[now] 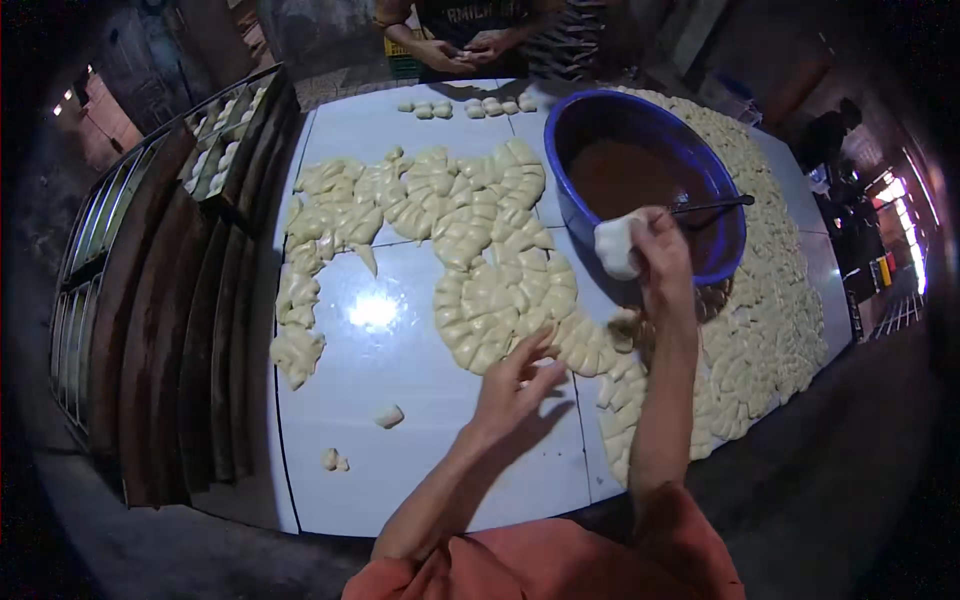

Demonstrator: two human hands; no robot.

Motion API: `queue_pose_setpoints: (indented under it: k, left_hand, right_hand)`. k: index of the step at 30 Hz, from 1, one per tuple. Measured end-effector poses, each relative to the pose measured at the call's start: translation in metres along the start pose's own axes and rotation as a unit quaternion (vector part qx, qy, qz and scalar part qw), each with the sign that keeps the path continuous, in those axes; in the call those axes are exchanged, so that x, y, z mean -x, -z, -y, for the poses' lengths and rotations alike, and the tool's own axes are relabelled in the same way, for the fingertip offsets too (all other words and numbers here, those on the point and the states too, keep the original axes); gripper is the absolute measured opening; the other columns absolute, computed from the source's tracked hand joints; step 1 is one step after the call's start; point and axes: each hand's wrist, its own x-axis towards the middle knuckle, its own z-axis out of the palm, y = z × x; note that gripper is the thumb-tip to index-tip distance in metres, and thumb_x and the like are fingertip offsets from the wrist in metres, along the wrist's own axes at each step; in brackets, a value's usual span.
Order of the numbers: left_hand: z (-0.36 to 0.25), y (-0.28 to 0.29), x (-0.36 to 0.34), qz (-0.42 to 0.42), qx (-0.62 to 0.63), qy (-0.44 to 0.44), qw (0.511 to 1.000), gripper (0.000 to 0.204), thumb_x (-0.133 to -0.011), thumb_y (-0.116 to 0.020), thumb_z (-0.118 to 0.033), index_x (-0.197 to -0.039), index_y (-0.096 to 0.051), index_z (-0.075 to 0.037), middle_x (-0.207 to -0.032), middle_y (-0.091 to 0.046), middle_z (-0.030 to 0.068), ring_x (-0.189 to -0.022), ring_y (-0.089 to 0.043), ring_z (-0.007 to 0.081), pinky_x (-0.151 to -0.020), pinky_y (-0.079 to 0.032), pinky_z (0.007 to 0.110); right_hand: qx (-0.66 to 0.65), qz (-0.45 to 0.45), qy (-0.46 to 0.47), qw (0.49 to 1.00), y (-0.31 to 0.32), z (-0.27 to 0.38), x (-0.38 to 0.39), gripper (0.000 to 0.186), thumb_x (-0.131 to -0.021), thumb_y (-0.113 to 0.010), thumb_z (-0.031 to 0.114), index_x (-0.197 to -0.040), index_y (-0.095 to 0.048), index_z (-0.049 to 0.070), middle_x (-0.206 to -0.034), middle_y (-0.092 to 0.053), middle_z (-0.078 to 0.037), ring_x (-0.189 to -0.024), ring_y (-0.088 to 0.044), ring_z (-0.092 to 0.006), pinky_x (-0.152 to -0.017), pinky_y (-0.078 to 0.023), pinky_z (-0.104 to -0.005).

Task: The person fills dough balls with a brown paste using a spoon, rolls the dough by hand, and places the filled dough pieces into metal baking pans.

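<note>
My right hand (660, 245) is closed around a pale, rounded piece of dough (617, 248), held at the near left rim of a blue tub (727, 262). Brown filling (635, 175) lies in the tub, and a dark-handled tool (715, 205) rests across it. My left hand (520, 378) is open, fingers stretched out, its fingertips touching or just over the edge of a patch of flat dough pieces (490, 310). These pieces overlap in curved rows on the white tabletop (400, 340). Whether anything lies inside the held dough cannot be seen.
Two small dough lumps (390, 416) (335, 460) lie near the table's front left. More dough pieces (765, 310) cover the right side. Stacked dark trays (170, 330) stand at the left. Across the table, a person's hands (470, 50) work behind rows of dough balls (465, 107).
</note>
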Motion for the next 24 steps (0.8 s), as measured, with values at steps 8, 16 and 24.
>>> queue_pose_setpoints:
  k: [8, 16, 24]
  left_hand:
    - [-0.016, 0.048, 0.019, -0.053, -0.152, 0.049, 0.986, 0.037, -0.099, -0.065, -0.021, -0.13, -0.063, -0.001, -0.112, -0.073, 0.0139, -0.1, -0.07, 0.0199, -0.089, -0.055, 0.034]
    - [-0.019, 0.052, 0.026, -0.012, -0.148, 0.105, 0.983, 0.039, -0.099, -0.065, -0.023, -0.129, -0.063, 0.001, -0.11, -0.073, 0.014, -0.1, -0.069, 0.0184, -0.089, -0.053, 0.032]
    - [-0.006, 0.024, -0.005, -0.015, 0.084, 0.045, 0.995, 0.046, -0.105, -0.054, -0.033, -0.138, -0.055, -0.001, -0.132, -0.063, 0.0094, -0.113, -0.064, 0.0196, -0.092, -0.051, 0.033]
  right_hand:
    - [0.566, 0.225, -0.171, 0.774, 0.108, -0.045, -0.096, 0.019, -0.093, -0.063, 0.019, -0.105, -0.062, 0.004, -0.094, -0.063, -0.003, -0.087, -0.057, -0.0106, -0.081, -0.048, -0.0285]
    - [0.252, 0.137, -0.156, 0.945, 0.073, -0.005, -0.071, 0.011, -0.097, -0.062, 0.021, -0.097, -0.061, 0.01, -0.082, -0.062, 0.0, -0.076, -0.06, -0.0069, -0.065, -0.048, -0.0264]
    - [-0.177, 0.097, -0.209, 0.957, -0.061, -0.021, 0.029, 0.013, -0.098, -0.065, 0.018, -0.106, -0.058, 0.009, -0.089, -0.063, -0.002, -0.076, -0.066, -0.0118, -0.06, -0.055, -0.0243]
